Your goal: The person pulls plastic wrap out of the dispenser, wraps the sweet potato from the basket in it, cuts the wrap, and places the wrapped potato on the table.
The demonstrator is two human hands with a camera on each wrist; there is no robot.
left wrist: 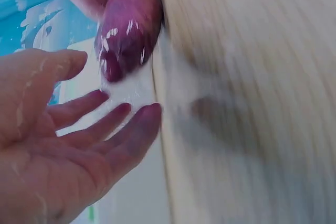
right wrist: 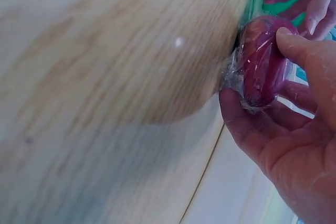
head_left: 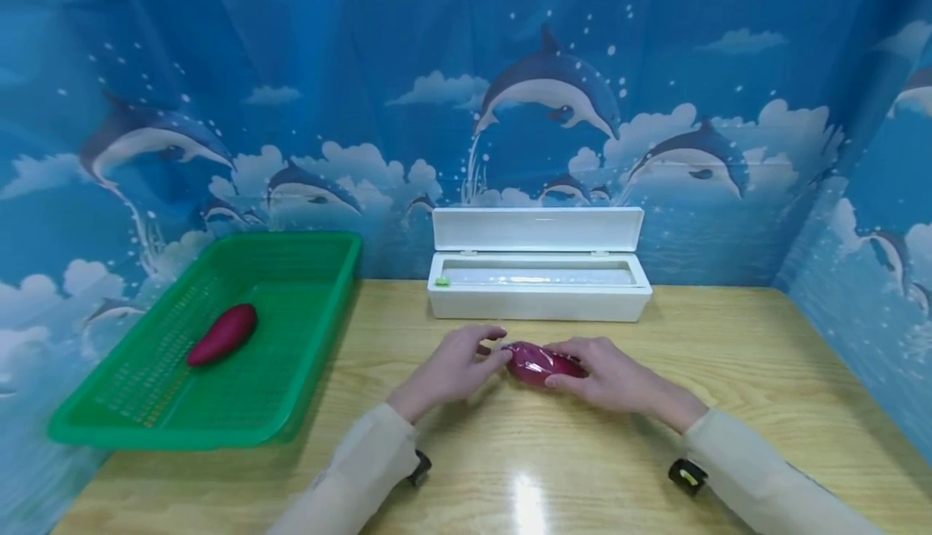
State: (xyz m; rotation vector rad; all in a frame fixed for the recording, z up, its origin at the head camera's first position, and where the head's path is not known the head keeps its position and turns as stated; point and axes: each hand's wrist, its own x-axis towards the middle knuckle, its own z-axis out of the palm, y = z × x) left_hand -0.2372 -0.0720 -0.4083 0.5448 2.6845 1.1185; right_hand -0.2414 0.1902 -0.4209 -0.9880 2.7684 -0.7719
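Note:
A purple-red sweet potato (head_left: 535, 363), wrapped in shiny cling film, is held above the wooden table. My right hand (head_left: 612, 375) grips its right end between thumb and fingers, and in the right wrist view crumpled film gathers along one side of the sweet potato (right wrist: 262, 69). On the other side is my left hand (head_left: 457, 367), its fingers loosely bent and spread. The left wrist view shows a gap between those fingers (left wrist: 131, 135) and the film-covered end of the sweet potato (left wrist: 128, 30).
Behind the hands a white cling film box (head_left: 539, 305) stands with its lid raised and a small green slider at its left. At the left sits a green basket (head_left: 348, 284) with another sweet potato (head_left: 224, 334) inside. A dolphin-print curtain (head_left: 408, 74) backs the table.

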